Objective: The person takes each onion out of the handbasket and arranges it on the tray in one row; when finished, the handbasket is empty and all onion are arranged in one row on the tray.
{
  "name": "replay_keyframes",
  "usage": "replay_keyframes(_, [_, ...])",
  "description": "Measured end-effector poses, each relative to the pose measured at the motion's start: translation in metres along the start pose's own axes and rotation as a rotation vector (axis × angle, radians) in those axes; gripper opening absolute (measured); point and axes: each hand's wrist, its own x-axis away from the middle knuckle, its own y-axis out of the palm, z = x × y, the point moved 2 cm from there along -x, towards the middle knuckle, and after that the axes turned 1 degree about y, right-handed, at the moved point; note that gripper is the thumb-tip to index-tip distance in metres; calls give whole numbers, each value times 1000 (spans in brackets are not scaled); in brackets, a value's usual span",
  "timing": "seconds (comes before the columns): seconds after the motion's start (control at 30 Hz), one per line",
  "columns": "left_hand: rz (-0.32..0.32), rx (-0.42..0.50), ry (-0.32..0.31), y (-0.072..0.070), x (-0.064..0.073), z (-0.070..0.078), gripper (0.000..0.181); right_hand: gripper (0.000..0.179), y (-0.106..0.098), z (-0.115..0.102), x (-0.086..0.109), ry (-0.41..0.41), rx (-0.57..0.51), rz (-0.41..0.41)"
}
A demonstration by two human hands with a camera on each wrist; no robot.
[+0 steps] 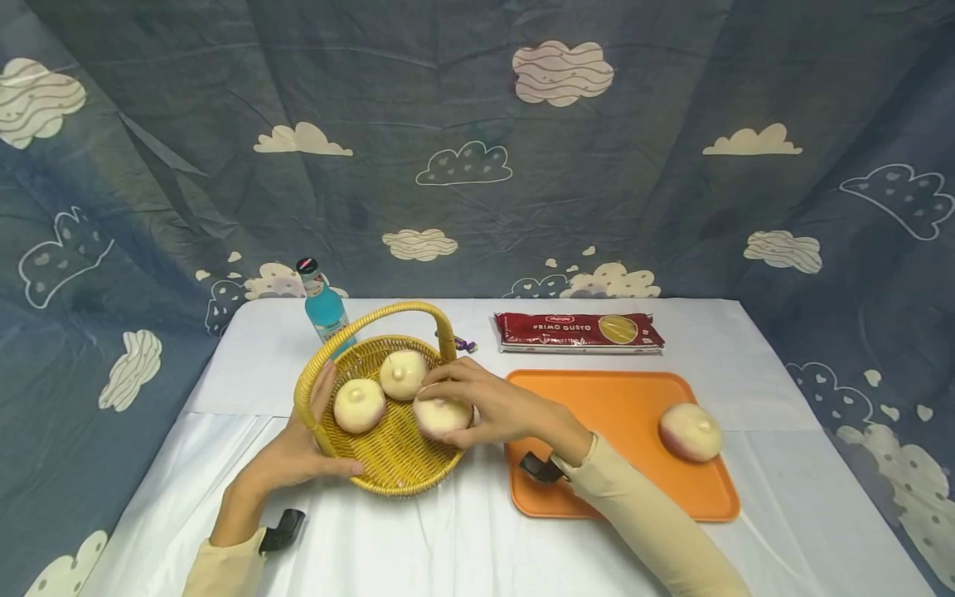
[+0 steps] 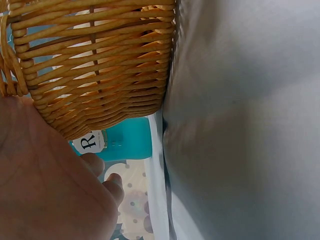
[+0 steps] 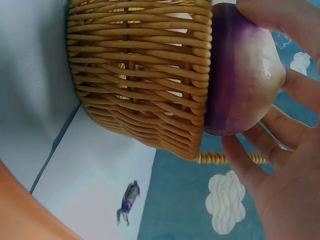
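A yellow wicker basket [image 1: 399,485] with an arched handle stands on the white table. Two purple-and-white turnips lie inside it, one nearer the left [image 1: 360,406] and one toward the back [image 1: 404,374]. My left hand [image 1: 287,454] holds the basket's left side, thumb over the front rim and fingers by the foot of the handle. With my right hand [image 1: 492,404] I grip a third turnip [image 3: 245,75] at the right rim. Its purple side faces down into the basket in the right wrist view, and fingers and thumb spread around its pale part.
Right of the basket lies an orange tray [image 1: 619,398] bearing another turnip [image 1: 690,432]. Behind the tray is a red spaghetti packet [image 1: 578,332]. A blue bottle [image 1: 326,307] stands behind the basket's left side, and a small purple wrapped candy [image 1: 464,343] lies behind its right side.
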Motion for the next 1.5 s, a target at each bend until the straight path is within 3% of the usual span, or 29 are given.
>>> replay_keyframes(0.73, [5,-33,7,1,2,0,149,55,-10,-3,18,-11,-9,126])
replay_keyframes(1.5, [10,-45,-1,0,-1,0,149,56,-22,4,44,78,-26,164])
